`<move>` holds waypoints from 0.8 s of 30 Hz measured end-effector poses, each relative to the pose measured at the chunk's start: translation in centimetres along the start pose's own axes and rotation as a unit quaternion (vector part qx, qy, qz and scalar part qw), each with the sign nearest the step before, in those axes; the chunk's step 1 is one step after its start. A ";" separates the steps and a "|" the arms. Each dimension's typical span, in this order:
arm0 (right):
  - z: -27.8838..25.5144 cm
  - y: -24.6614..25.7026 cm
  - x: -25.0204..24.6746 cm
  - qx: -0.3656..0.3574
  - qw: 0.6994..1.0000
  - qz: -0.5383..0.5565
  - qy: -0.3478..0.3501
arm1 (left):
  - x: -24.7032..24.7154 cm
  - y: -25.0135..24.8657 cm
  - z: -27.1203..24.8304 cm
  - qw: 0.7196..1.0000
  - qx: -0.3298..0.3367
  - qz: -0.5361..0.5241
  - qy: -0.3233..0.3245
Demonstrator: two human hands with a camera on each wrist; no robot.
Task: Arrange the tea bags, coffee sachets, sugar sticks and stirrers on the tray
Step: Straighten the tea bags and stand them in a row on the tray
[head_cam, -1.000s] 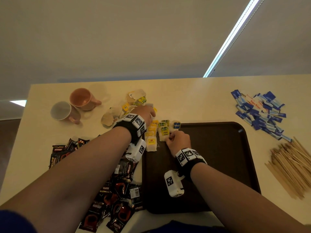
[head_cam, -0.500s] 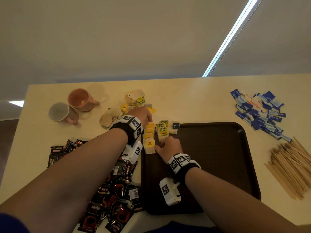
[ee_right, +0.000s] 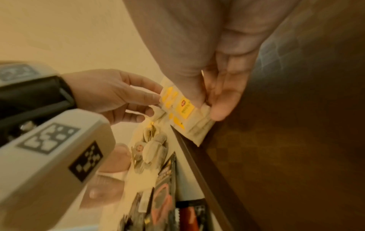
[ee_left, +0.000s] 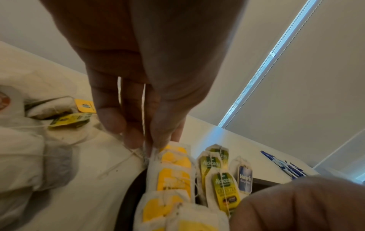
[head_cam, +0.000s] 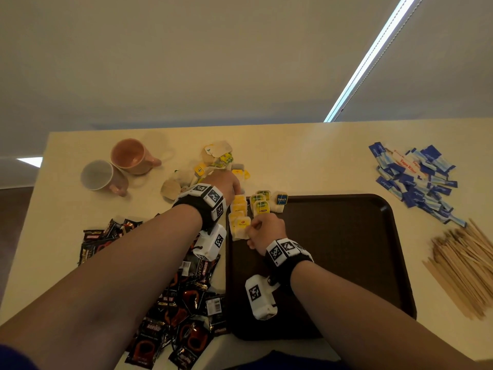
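Tea bags were the step in hand: a column of yellow-tagged tea bags [head_cam: 238, 214] lay overlapping along the far-left corner of the brown tray [head_cam: 346, 263], with green-tagged tea bags [head_cam: 260, 202] and one blue-tagged tea bag [head_cam: 281, 200] just beside them. The left hand [head_cam: 222, 184] had its fingers extended, fingertips [ee_left: 158, 140] touching the column's far end. The right hand [head_cam: 265, 231] pinched the nearest yellow bag between thumb and fingers at the near end.

Next, I judged, the row needed squaring up, then more bags from the loose pile of tea bags [head_cam: 202, 169] on the table.

Only the head view showed what remained untouched: coffee sachets [head_cam: 170, 303] left of the tray, sugar sticks [head_cam: 416, 177] and wooden stirrers [head_cam: 461, 263] on the right. The left wrist view showed the tags' strings; the right wrist view showed the pinch.
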State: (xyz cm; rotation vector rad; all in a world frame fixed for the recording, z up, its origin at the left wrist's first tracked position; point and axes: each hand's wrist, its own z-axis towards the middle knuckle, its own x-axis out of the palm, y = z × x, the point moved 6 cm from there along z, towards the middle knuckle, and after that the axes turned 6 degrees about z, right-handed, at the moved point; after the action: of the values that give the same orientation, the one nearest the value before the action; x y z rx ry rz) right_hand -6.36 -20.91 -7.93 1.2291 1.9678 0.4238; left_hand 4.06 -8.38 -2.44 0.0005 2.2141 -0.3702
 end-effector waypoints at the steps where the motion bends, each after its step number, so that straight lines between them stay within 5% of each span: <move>1: 0.0 0.0 -0.1 0.006 1.000 0.017 -0.002 | 0.0 0.1 0.0 1.000 -0.001 -0.002 -0.001; 24: -1.2 -1.1 0.8 0.014 0.998 0.003 0.063 | 1.4 1.6 0.1 0.999 -0.025 -0.010 -0.024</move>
State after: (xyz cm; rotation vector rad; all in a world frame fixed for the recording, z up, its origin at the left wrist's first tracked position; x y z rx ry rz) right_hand -8.15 -20.60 -8.24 1.2542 2.0834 0.4892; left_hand 3.48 -7.07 -3.96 -0.0562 2.1761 -0.3228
